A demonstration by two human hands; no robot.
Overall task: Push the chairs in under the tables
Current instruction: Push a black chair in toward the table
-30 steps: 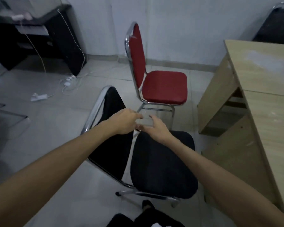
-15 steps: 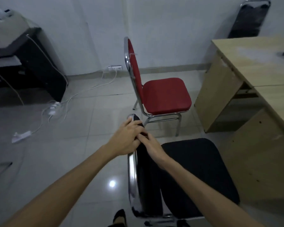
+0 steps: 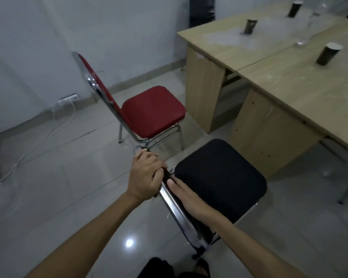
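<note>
The two pale wooden tables (image 3: 301,81) fill the right of the view, pushed edge to edge, with open kneeholes beneath them. The black chair (image 3: 221,177) stands on the tiled floor just beside the nearer table, its seat pointing toward the gap under the top but not yet beneath it. Behind it the red chair (image 3: 153,111) stands out in the open, near the farther table and likewise not tucked in.

Both chairs look like padded seats on thin chromed tube frames (probably light enough to steer with two hands). The frame should be stiff, the chrome rather slippery, and the feet may skid or chatter on the glossy tile. The top rail of the backrest seems the sensible hold, since pressure there drives the seat straight forward, though pushing high could tip the chair.

The left hand (image 3: 145,175) is wrapped around the top of the black chair's back, fingers curled shut on it. The right hand (image 3: 186,195) lies on the inner face of the same back, fingers extended flat, pressing and not clasping.

The black chair's front legs are hidden by its seat, and how much room lies under the table is shadowed. The dark cups (image 3: 327,54) on the tabletops are too blurred to tell their contents
</note>
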